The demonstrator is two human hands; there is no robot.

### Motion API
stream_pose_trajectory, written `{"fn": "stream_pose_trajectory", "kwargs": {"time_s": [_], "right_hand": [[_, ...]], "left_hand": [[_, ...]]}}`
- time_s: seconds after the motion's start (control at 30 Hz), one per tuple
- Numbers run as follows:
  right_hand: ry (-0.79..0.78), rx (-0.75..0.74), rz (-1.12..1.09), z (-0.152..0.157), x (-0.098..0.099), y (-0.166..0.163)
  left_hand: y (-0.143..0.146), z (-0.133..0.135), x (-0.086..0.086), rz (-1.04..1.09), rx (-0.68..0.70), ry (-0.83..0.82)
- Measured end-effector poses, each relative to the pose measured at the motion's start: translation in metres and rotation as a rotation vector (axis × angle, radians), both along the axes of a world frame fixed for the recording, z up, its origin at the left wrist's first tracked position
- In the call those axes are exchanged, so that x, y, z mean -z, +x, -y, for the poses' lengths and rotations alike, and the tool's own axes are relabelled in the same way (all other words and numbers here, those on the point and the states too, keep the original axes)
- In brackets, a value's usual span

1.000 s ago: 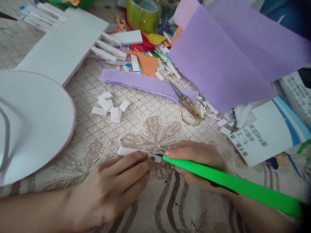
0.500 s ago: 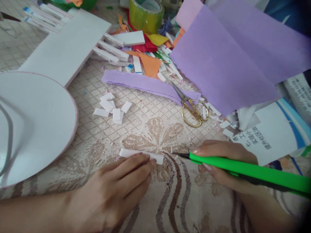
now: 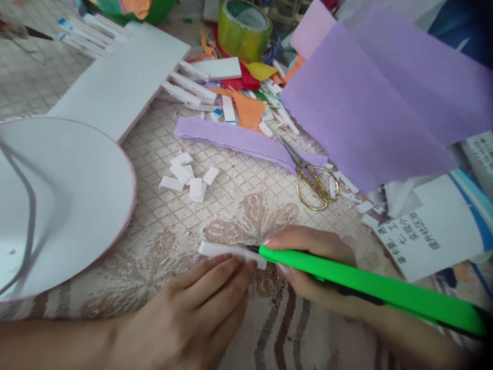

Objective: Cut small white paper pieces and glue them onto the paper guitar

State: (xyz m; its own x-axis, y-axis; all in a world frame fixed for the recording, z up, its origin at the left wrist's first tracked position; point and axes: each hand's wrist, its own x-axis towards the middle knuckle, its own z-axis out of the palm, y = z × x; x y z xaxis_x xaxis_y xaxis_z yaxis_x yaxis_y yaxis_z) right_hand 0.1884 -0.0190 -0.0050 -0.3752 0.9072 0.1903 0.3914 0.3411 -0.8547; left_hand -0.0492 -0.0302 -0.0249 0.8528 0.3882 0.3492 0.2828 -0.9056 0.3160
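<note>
My left hand (image 3: 192,303) presses its fingertips on a narrow white foam strip (image 3: 213,249), holding it flat on the patterned tablecloth. In my right hand (image 3: 314,239) is a green utility knife (image 3: 346,277), gripped near its front end. Its dark blade lies over the strip's far edge, just beyond my left fingertips; whether it cuts in I cannot tell. A little farther off lies a loose group of small white foam pieces (image 3: 179,171). Gold-handled scissors (image 3: 316,187) rest beyond my right hand, against a folded purple strip (image 3: 231,136).
A large white disc (image 3: 84,205) sits at the left, beside a white foam board (image 3: 127,77) with strips sticking out. Coloured scraps (image 3: 250,110) and a tape roll (image 3: 246,43) are at the back. Purple sheets (image 3: 358,103) and a printed paper (image 3: 427,231) lie right.
My right hand has moved left with the knife, bringing the blade from beside the strip to over it. My left hand keeps its place on the strip. The view has shifted slightly.
</note>
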Motion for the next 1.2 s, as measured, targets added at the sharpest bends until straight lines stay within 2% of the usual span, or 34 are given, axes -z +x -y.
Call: {"fn": "stream_pose_trajectory", "kwargs": {"time_s": [0.33, 0.57, 0.87, 1.03, 1.2], "right_hand": [[-0.006, -0.098, 0.01, -0.002, 0.003, -0.004], [0.098, -0.162, 0.14, -0.003, 0.003, -0.002], [0.11, -0.171, 0.19, 0.001, 0.002, 0.008], [0.065, -0.159, 0.15, 0.005, 0.005, 0.019], [0.048, -0.157, 0.177, 0.012, 0.001, 0.044]], "left_hand": [[0.001, -0.001, -0.002, 0.0, -0.001, 0.012], [0.002, -0.001, -0.003, 0.005, 0.006, 0.015], [0.001, -0.001, -0.002, -0.014, 0.001, 0.014], [0.0, 0.0, -0.003, -0.034, 0.011, 0.013], [0.0, -0.001, -0.003, -0.053, 0.012, 0.012]]}}
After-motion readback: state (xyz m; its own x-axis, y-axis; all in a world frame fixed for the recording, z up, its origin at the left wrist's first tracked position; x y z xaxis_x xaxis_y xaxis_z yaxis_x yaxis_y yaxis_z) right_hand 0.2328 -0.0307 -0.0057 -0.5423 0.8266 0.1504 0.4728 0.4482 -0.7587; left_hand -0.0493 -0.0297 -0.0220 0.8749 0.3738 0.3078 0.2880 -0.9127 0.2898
